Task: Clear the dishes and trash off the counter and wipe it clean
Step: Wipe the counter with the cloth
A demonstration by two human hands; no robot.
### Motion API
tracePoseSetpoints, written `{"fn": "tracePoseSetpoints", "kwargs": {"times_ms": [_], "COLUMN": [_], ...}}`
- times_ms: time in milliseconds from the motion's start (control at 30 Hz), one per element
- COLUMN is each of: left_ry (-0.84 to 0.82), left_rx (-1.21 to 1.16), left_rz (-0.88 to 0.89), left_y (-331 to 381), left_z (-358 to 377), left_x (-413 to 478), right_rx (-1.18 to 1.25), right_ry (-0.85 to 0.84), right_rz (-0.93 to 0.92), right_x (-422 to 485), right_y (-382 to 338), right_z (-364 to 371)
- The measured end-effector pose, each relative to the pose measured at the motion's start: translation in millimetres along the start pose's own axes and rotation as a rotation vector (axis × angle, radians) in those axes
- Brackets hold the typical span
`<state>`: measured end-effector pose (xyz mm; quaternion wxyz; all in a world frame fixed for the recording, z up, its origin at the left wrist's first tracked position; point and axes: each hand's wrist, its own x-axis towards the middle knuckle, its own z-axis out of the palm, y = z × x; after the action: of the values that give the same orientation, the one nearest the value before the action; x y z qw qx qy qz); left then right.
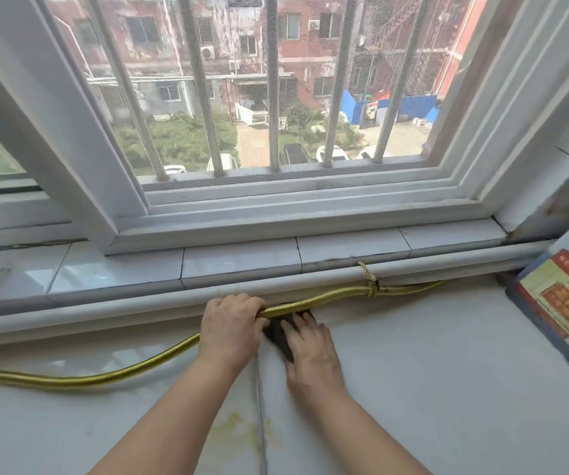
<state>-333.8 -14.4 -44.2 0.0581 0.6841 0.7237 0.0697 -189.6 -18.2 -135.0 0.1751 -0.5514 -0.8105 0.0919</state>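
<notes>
Yellowish stains (242, 430) mark the bench (430, 371) near me. My left hand (230, 323) curls round the hose (70, 382), lifting it so my right hand (310, 351), fingers flat, can press what looks like a dark cloth (276, 334) underneath, by the sill (242, 265).

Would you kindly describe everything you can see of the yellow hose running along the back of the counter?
The yellow hose is a slim, glossy, golden tube with a finely ribbed look. It enters at the left edge, lies on the pale counter, curves up toward the window ledge, then runs right beneath the white pipe, tied to it by a yellow cord. The left hand grips it; the right hand presses a dark cloth just beneath it.
</notes>
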Motion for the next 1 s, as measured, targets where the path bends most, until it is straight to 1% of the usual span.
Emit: {"fn": "tracePoseSetpoints", "kwargs": {"times_ms": [67,167,267,333,367,467,533,600,667,733,767,867,900,1000], "left_ry": [-0.01,-0.015,-0.022,-0.064,-0.097,-0.194,-0.197,-0.192,-0.197,-0.213,-0.222,-0.228,-0.222,-0.203], "left_rx": [0.014,0.021,0.031,0.039,0.05,0.125,0.147,0.15,0.155,0.178,0.2,0.265,0.273,0.275], "left_rz": [0.0,-0.002,0.01,0.02,0.029,0.062,0.072,0.071,0.052,0.006,-0.02,-0.109,-0.134,-0.17], "left_y": [0,1,2,0,-1,-4,-4,-6,-11,-27,-37,-73,-84,-109], "left_z": [0,-1,-3,-4,-2,7,13,15,16,15,14,9,7,0], "left_x": [1,1,1,-1,-3,-14,-18,-21,-23,-32,-37,-56,-63,-81], "right_rx": [0.014,0.069,0.134,0.164,0.168,0.187,0.182,0.146,0.128,0.125,0.125,0.126,0.128,0.092], "right_ry": [-0.011,-0.058,-0.135,-0.17,-0.149,-0.085,-0.036,-0.022,-0.022,-0.033,-0.039,-0.014,-0.013,-0.012], "right_rz": [-0.048,-0.049,-0.196,-0.238,-0.238,-0.199,-0.168,-0.119,-0.032,0.102,0.158,0.252,0.257,0.171], "right_x": [-7,-13,-30,-37,-38,-37,-40,-50,-60,-69,-72,-81,-84,-94], "right_y": [2,-10,-38,-47,-45,-32,-15,3,24,33,33,18,9,-30], "right_z": [3,2,12,15,15,0,-10,-16,-20,-26,-26,-22,-18,-4]}}
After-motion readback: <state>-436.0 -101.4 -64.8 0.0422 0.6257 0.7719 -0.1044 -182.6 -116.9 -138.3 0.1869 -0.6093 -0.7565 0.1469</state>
